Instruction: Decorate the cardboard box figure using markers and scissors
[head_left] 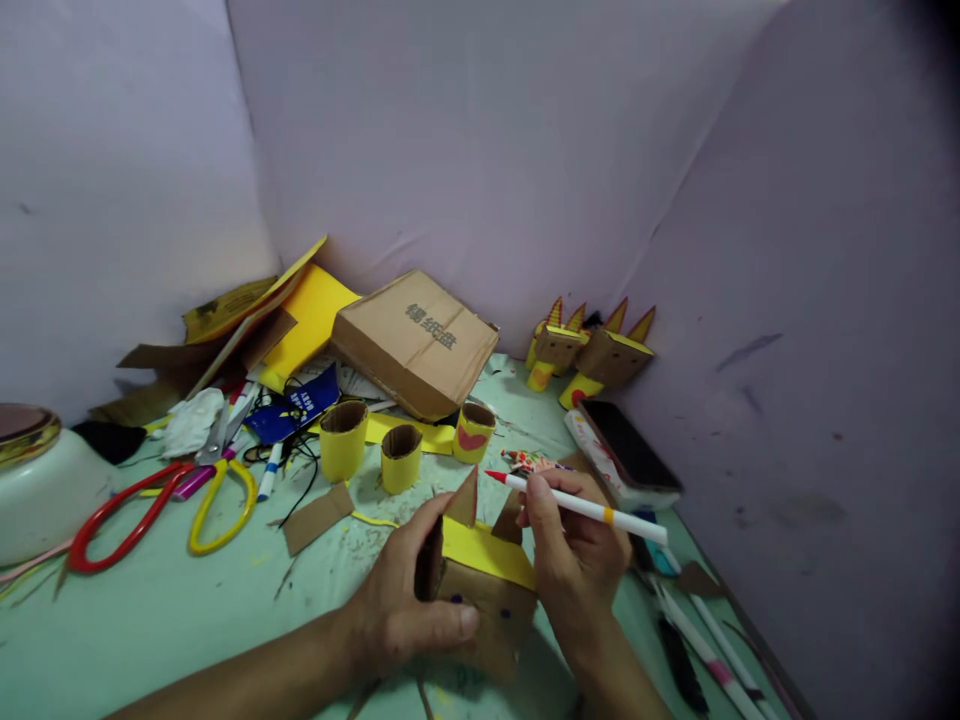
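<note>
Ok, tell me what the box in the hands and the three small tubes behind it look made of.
Box: brown corrugated cardboard, matte, with raw cut edges and a smooth yellow paper top. Tubes: apparently cardboard rolls, brown inside, wrapped in yellow paper. The right hand holds a white, glossy marker, probably plastic.

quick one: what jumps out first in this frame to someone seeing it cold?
The two hands low in the middle: the left hand grips a cardboard box figure with a yellow top and pointed ears, while the right hand holds a white marker with a red tip just above it. At left on the green table lie scissors with red and yellow handles. Two finished-looking cardboard figures stand in the far corner.
</note>
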